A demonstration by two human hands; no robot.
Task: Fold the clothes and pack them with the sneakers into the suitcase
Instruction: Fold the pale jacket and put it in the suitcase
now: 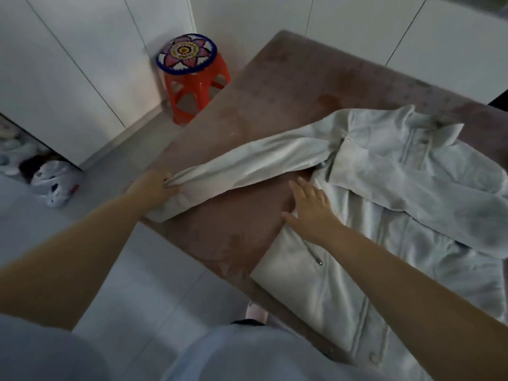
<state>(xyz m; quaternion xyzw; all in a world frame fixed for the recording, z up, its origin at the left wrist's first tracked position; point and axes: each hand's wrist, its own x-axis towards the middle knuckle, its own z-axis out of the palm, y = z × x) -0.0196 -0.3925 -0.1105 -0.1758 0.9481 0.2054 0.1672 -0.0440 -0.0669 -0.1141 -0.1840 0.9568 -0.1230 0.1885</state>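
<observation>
Resting flat on one jacket, right hand released; left hand grasps one sleeve.

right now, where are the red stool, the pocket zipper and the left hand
red stool (187,53): head view, on its patterned seat top
pocket zipper (313,253): head view, middle of its track
left hand (155,188): head view, back of the hand

bare bed beyond jacket, stool alongside

Support: mauve cloth-covered table. Directly on it: pale grey zip jacket, laid open, one sleeve stretched out to the table's left edge.
</observation>
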